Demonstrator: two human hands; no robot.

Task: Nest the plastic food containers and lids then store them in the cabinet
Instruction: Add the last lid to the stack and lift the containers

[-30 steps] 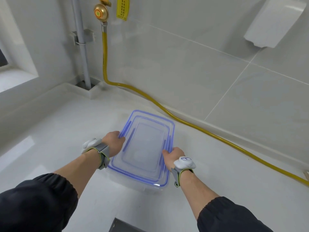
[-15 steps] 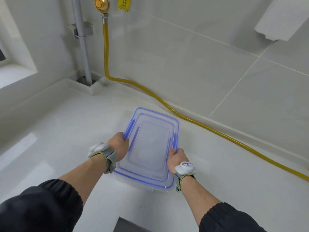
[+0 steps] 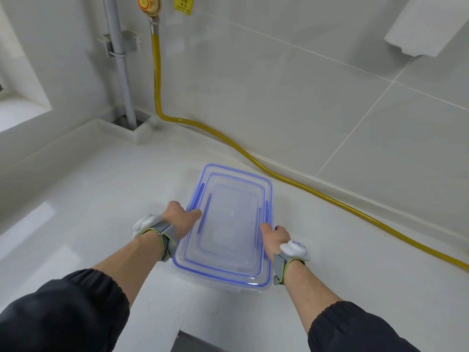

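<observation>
A stack of clear rectangular plastic containers with blue-rimmed lids (image 3: 228, 224) sits at the middle of the white counter (image 3: 88, 199), a smaller lid lying inside the larger one's outline. My left hand (image 3: 180, 222) grips the stack's left long side, thumb over the rim. My right hand (image 3: 275, 237) grips the right long side near the front corner. Both wrists wear grey straps with white devices. How many containers are nested below the lids is hard to tell.
A yellow hose (image 3: 291, 179) runs from a brass fitting (image 3: 148, 3) down the tiled wall and along the counter's back edge behind the stack. A grey pipe (image 3: 119, 62) stands in the far left corner. A dark opening (image 3: 193, 344) shows at the counter's front edge.
The stack has come slightly nearer and to the right, with both hands still on its sides. The view has tilted a little, showing less of the wall fixture at the upper right.
</observation>
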